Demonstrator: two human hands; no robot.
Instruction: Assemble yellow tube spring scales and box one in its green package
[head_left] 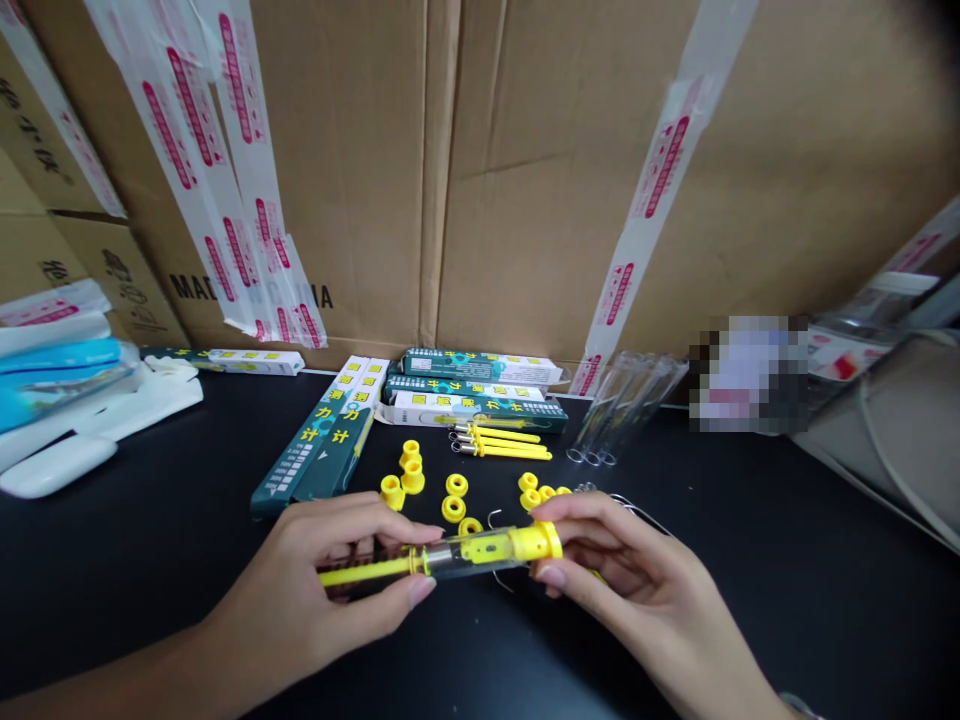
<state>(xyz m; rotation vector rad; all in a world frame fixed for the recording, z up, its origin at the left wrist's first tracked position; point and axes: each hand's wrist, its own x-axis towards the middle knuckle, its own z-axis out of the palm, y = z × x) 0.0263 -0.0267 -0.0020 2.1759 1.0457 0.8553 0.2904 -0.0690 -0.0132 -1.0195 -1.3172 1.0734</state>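
Observation:
My left hand (330, 580) is closed around a tubular spring scale (450, 556), held nearly level above the table. Its clear tube shows a yellow rod inside on the left and a metal part near the middle. At the tube's right end sits a yellow cap (536, 541), pinched between the thumb and fingers of my right hand (622, 570). Just behind the tube lie several yellow rings (454, 508) and a thin metal hook (494, 519). Yellow collars (412, 477) stand a little farther back on the left. More small yellow caps (529, 490) are beside my right fingers.
Yellow rods with metal ends (510, 443) lie beyond the rings. Clear tubes (622, 410) stand at back right. Green and white boxes (330, 440) lie on the black table (150, 580). A large cardboard box (525, 200) walls off the back. A white case (56, 468) is at left.

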